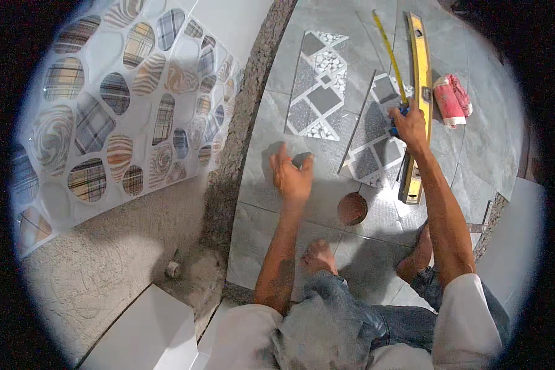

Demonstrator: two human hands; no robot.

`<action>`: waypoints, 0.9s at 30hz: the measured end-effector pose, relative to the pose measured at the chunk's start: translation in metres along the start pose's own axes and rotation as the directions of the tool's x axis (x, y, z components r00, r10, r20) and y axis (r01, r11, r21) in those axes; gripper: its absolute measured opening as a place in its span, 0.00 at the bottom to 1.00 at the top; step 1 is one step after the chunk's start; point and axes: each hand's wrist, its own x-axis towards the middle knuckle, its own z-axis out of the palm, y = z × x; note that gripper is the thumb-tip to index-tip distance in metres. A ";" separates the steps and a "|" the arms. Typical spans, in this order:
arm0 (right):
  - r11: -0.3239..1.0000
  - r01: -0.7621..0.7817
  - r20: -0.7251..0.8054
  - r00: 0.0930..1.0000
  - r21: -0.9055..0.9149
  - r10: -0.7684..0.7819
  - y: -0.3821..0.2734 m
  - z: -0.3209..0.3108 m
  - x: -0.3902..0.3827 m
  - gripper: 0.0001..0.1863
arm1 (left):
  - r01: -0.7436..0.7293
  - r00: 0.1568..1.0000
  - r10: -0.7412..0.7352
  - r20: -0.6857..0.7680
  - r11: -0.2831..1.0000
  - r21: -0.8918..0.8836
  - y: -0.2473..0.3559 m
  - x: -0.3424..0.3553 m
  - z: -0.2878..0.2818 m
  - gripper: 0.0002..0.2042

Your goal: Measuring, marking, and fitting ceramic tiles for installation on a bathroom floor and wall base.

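Note:
My right hand (411, 128) is closed around a blue tape measure (396, 131), whose yellow blade sticks out away from me. Under and beside that hand lies a cut patterned tile (365, 148) in grey, white and pebble design. A second cut tile (319, 98) of the same pattern rests farther left. My left hand (291, 177) is just below this one, fingers apart and holding nothing; whether it touches the floor I cannot tell. Along the right hand's outer side lies a long yellow spirit level (420, 74).
A crumpled red-and-white packet (451, 102) lies right of the level. A round brown spot (353, 208), perhaps a drain opening, is in the grey tiled floor (271, 216). A metal square (486, 217) sits near the right edge. Pebble-patterned wall tiles (92, 123) rise at left above rough cement (111, 265).

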 end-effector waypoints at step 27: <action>0.666 0.736 0.319 0.664 -0.119 -0.677 -0.104 0.086 0.159 0.33 | 0.483 0.867 -0.280 0.412 0.677 -0.555 0.018 0.003 0.022 0.24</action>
